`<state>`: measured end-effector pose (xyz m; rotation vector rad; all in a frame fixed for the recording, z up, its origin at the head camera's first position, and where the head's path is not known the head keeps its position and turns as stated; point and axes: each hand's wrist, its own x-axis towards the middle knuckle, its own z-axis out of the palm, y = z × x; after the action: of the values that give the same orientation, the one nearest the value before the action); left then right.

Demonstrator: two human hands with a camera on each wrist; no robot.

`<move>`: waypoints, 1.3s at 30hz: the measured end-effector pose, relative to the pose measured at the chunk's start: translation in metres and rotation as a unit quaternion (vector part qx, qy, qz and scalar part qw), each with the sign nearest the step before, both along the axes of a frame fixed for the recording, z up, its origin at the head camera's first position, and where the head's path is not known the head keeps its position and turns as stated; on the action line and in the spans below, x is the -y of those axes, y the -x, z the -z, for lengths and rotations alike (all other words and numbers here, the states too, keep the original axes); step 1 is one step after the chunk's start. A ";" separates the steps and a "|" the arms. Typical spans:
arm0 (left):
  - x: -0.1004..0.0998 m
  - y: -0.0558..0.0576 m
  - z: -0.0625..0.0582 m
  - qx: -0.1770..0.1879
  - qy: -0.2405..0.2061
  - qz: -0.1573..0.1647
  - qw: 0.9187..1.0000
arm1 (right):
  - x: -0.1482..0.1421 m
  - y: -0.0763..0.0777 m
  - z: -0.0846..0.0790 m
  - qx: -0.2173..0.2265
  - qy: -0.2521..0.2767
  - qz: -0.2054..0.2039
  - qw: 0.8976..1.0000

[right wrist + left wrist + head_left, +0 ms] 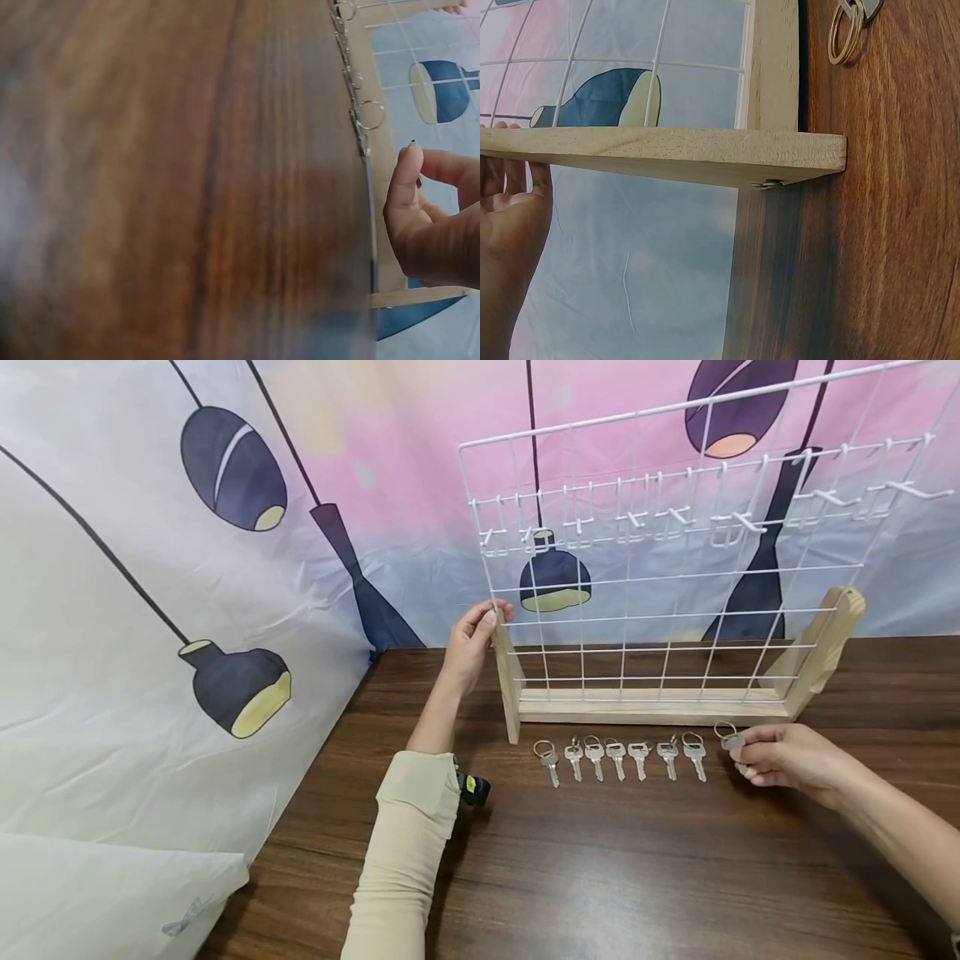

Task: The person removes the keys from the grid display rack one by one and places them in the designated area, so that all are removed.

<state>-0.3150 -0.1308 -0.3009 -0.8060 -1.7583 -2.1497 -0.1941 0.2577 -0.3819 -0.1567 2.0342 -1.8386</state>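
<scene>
A white wire grid rack (660, 581) with a pale wooden base stands at the back of the table. My left hand (472, 639) grips the upper end of its left wooden side panel (507, 685); the left wrist view shows the fingers (538, 178) against that panel (667, 150). With thumb and fingertips, my right hand (787, 758) pinches a key (732, 743) by the front right of the base, its ring (725, 729) pointing up. Most of this key is hidden by the fingers. Several silver keys (618, 758) with rings lie in a row before the base.
White hooks (738, 520) run along the upper part of the grid and stick out forward. The right wooden side panel (825, 639) stands behind my right hand. Beyond the dark wooden table (600, 868) hangs a printed cloth (360, 468). A black strap device (472, 789) is on my left wrist.
</scene>
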 end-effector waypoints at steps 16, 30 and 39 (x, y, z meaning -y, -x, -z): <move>0.003 0.001 0.002 0.005 -0.007 0.006 1.000 | 0.012 0.004 0.006 0.051 -0.055 -0.017 0.997; 0.002 0.002 -0.002 0.003 -0.005 0.007 1.000 | 0.029 0.000 0.004 -0.012 -0.145 0.023 0.989; 0.000 0.002 0.001 0.005 -0.012 0.012 1.000 | 0.034 -0.003 0.003 -0.064 -0.214 0.056 0.973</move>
<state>-0.3165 -0.1308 -0.3015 -0.8159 -1.7320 -2.1893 -0.1907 0.2242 -0.3847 -0.0398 2.5233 -1.4343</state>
